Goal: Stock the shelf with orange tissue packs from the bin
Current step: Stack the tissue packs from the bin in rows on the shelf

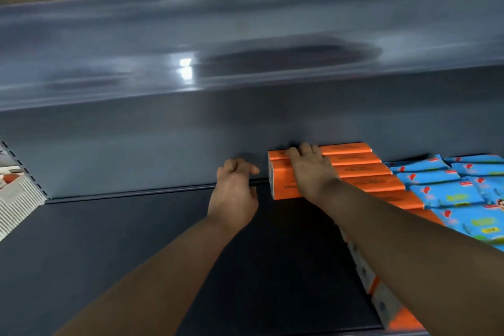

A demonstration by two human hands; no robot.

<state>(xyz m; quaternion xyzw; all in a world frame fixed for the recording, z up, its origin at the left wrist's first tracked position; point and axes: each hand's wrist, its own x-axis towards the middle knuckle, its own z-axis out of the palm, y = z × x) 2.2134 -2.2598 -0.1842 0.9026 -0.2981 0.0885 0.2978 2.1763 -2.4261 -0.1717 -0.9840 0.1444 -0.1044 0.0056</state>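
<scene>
Right hand [308, 172] lies spread on the orange tissue packs [362, 170] rowed along the shelf [131, 243]. Left hand [234, 191] sits just beside them, loosely curled and empty. Blue packets [452, 188] crowd the right hand's far side. Pack lettering is too blurred to read.

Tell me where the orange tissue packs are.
Head view, right of centre: orange tissue packs run forward from the shelf's back wall, blue packs on their right, right hand atop them.
</scene>
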